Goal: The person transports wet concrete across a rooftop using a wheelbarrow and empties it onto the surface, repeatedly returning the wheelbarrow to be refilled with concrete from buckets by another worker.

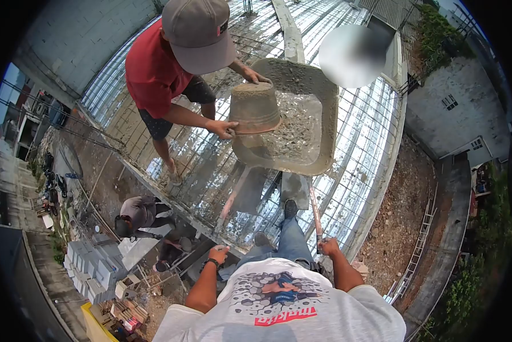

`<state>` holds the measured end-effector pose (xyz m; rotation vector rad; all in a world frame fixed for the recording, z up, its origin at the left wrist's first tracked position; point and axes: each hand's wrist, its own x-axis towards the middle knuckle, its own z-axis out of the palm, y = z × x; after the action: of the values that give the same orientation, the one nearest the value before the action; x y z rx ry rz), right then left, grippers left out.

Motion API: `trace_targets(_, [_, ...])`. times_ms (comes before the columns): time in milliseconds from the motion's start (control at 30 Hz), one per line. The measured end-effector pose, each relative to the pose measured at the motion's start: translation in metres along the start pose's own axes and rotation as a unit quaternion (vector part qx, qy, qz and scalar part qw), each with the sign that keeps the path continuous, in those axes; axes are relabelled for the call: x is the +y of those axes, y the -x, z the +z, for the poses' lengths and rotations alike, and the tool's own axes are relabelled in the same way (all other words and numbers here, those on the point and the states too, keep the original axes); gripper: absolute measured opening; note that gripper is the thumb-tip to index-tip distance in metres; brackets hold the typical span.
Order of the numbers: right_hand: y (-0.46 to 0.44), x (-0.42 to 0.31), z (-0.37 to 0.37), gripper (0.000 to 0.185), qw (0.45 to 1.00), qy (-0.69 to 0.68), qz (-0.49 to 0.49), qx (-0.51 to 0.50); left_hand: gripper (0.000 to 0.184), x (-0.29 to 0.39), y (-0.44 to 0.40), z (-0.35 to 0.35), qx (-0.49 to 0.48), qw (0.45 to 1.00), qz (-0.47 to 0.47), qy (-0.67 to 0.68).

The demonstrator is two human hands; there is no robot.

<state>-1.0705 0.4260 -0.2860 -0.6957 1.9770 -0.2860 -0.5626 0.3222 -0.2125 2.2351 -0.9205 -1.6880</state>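
A wheelbarrow stands ahead of me, its tray partly filled with wet grey concrete. My right hand is wrapped round the dark grip of its right handle. At the rear end of the left handle, my left hand is closed, a dark band on its wrist; the grip itself is mostly hidden. Over the tray, a co-worker in a red shirt holds a mud-coated bucket tipped over, mouth down, with one hand on its base and the other at its rim.
Steel mesh over shiny decking surrounds the wheelbarrow, with a narrow plank under my foot. The deck edge drops away at left and right. Below left are another person and stacked grey blocks; a ladder lies below right.
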Motion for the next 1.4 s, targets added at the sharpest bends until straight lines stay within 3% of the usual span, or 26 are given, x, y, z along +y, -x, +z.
trace_targets(133, [-0.020, 0.018, 0.008, 0.024, 0.995, -0.093, 0.031, -0.038, 0.034, -0.008, 0.002, 0.001, 0.003, 1.000, -0.014, -0.025])
trace_targets(233, [0.017, -0.028, -0.008, 0.021, 0.999, -0.036, 0.014, 0.000, 0.034, -0.015, 0.001, 0.001, -0.006, 1.000, -0.018, -0.019])
trace_targets(533, [0.032, -0.053, -0.012, 0.014, 0.999, -0.037, 0.005, -0.006, 0.035, -0.013, -0.003, -0.001, -0.006, 1.000, -0.023, -0.010])
trace_targets(633, [0.030, -0.053, -0.008, 0.010, 0.991, -0.123, 0.021, -0.042, 0.039, -0.016, -0.011, -0.003, -0.020, 1.000, -0.016, -0.007])
trace_targets(867, [0.026, -0.054, -0.008, 0.009, 0.988, -0.134, 0.058, -0.055, 0.042, 0.000, -0.002, -0.004, -0.019, 1.000, -0.008, -0.013])
trace_targets(1033, [0.006, -0.039, -0.006, 0.007, 0.948, -0.285, 0.076, -0.121, 0.044, -0.003, -0.005, 0.000, -0.023, 0.999, -0.005, -0.041])
trace_targets(1167, [0.013, -0.051, -0.009, 0.007, 0.968, -0.230, 0.055, -0.080, 0.047, 0.001, 0.001, 0.002, -0.013, 0.998, 0.002, -0.061])
trace_targets(1400, [0.018, -0.055, -0.006, 0.006, 0.958, -0.262, 0.068, -0.099, 0.051, -0.005, -0.006, 0.002, 0.007, 0.999, -0.015, -0.031])
